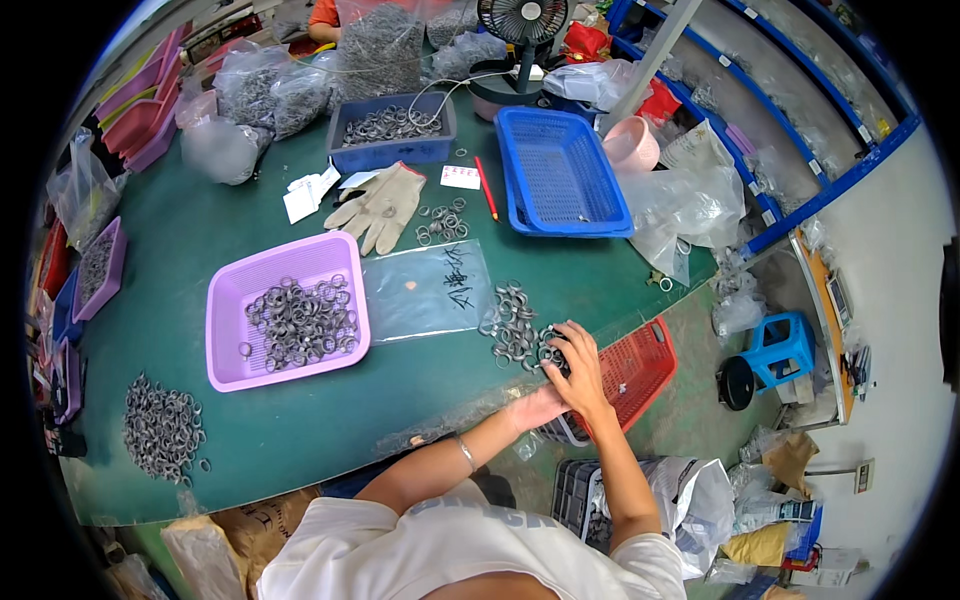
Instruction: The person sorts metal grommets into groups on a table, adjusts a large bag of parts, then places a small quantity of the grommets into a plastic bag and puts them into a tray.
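Small grey metal rings (512, 330) lie in a loose pile near the right front edge of the green table. My right hand (574, 368) rests over the right end of this pile, fingers curved and apart, touching several rings. Just below it, at the table edge, is my left hand (540, 408), palm turned up; its fingers are hidden behind my right hand. A red plastic basket (640, 372) sits beyond the edge beside my right hand. To the left of the pile lies a clear plastic bag (425, 300) with dark handwriting.
A lilac basket (225, 330) holds many rings, and another heap (162, 430) lies at the left. Farther back are a cotton glove (388, 208), a red pencil (486, 188), a grey-blue bin (390, 152), stacked blue baskets (565, 170) and a fan (524, 60). A blue stool (782, 350) stands right.
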The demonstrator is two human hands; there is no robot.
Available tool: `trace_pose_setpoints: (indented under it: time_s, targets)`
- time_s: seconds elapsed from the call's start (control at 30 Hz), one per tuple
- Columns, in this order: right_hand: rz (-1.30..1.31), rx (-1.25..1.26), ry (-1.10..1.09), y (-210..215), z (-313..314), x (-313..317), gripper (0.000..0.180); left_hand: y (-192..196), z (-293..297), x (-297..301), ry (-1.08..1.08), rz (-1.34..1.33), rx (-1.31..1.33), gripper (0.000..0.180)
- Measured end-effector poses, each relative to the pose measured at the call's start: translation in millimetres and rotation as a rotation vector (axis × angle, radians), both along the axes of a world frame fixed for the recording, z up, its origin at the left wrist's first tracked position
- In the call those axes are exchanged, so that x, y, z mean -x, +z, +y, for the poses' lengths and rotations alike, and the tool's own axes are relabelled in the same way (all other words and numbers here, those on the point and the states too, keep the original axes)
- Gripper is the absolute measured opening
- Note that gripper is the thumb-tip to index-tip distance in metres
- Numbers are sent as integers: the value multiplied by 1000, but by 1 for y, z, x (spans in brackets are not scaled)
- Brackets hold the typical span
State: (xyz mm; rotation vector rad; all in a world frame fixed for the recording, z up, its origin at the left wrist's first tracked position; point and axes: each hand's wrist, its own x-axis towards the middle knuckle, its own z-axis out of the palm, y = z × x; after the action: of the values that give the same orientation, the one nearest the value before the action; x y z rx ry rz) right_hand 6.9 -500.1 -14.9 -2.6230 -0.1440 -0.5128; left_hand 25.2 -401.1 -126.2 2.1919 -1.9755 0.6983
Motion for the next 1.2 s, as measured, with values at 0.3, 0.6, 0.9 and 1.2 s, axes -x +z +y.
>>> trace_pose_setpoints:
  time_s: [0.3, 0.6, 0.9, 1.2]
  targets:
    - [-14, -18, 71, 1, 8, 35, 32, 2, 10, 12, 543, -2045, -526, 42]
    - [-73, -12, -17, -14, 26, 69, 24, 38, 10, 12, 472, -2329, -588, 38]
    - [-134, -244, -44, 19, 42, 61, 28, -23, 16, 14, 716, -2409, -568, 36]
    - [-31, -64, 35, -2, 59, 41, 27, 20, 46, 16, 259, -2496, -666, 32]
